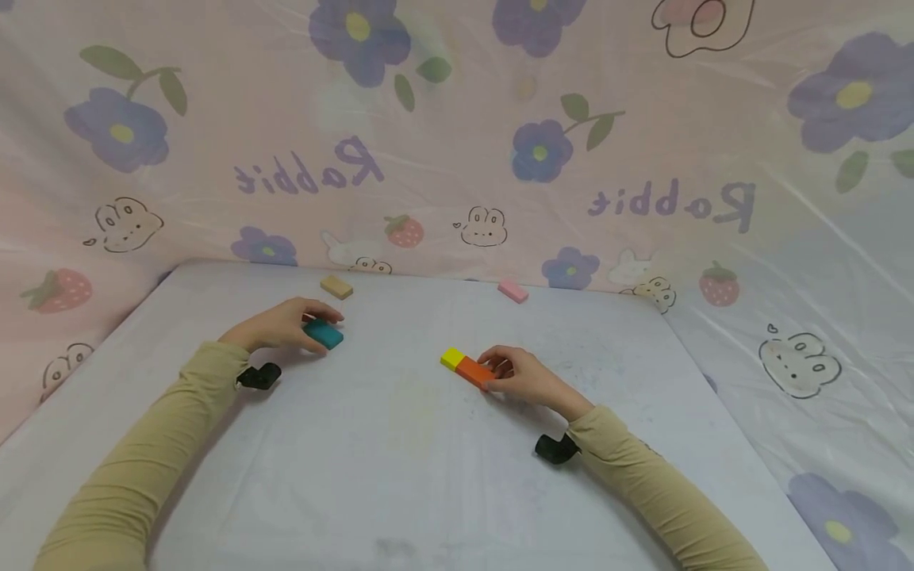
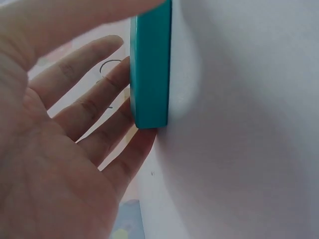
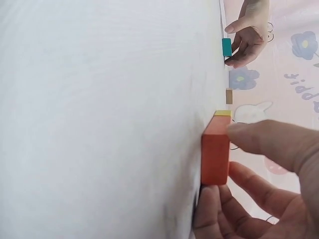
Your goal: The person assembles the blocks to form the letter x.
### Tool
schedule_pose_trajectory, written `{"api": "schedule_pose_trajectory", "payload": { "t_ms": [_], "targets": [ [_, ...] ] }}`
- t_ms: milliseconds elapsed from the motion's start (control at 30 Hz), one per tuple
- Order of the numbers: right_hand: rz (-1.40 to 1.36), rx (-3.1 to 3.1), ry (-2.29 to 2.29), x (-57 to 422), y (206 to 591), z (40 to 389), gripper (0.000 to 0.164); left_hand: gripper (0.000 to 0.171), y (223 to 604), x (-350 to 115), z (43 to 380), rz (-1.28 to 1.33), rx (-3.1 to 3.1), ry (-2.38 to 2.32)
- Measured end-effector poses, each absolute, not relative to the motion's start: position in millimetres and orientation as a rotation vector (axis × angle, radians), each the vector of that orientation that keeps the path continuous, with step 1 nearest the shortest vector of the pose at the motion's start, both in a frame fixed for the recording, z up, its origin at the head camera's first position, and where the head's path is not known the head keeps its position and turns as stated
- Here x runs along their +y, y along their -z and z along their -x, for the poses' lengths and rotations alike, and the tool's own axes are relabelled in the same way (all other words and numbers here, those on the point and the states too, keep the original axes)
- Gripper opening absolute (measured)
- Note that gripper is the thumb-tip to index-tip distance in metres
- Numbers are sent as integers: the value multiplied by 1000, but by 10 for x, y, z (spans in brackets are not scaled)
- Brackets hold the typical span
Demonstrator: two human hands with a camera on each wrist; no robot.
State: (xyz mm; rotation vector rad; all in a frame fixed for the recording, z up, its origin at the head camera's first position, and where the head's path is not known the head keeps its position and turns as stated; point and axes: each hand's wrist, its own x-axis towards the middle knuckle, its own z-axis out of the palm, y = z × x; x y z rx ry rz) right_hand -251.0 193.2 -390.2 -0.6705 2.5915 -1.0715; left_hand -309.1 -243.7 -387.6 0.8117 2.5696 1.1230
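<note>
On the left of the white table, my left hand (image 1: 284, 326) holds a teal block (image 1: 324, 334) between thumb and fingers. Seen from the left wrist, the teal block (image 2: 151, 69) stands close to the table surface, the thumb at its upper end and fingertips along its far side. My right hand (image 1: 527, 376) grips an orange block (image 1: 474, 372) by its near right end. A yellow block (image 1: 452, 359) lies end to end with the orange one, in line with it. In the right wrist view, the thumb is on one side of the orange block (image 3: 215, 157) and fingers on the other.
A tan block (image 1: 336, 287) lies at the back left of the table (image 1: 371, 444), beyond my left hand. At the back right lies a pink block (image 1: 512, 291). A patterned curtain (image 1: 428, 159) rises behind the table and along its sides.
</note>
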Motion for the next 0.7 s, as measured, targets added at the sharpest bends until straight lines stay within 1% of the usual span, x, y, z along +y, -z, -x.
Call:
{"api": "schedule_pose_trajectory", "payload": {
  "t_ms": [700],
  "targets": [
    [655,2596,1064,1937,3907,2520,31,40,3906,-2456,3121,-903,2632,-1039]
  ]
}}
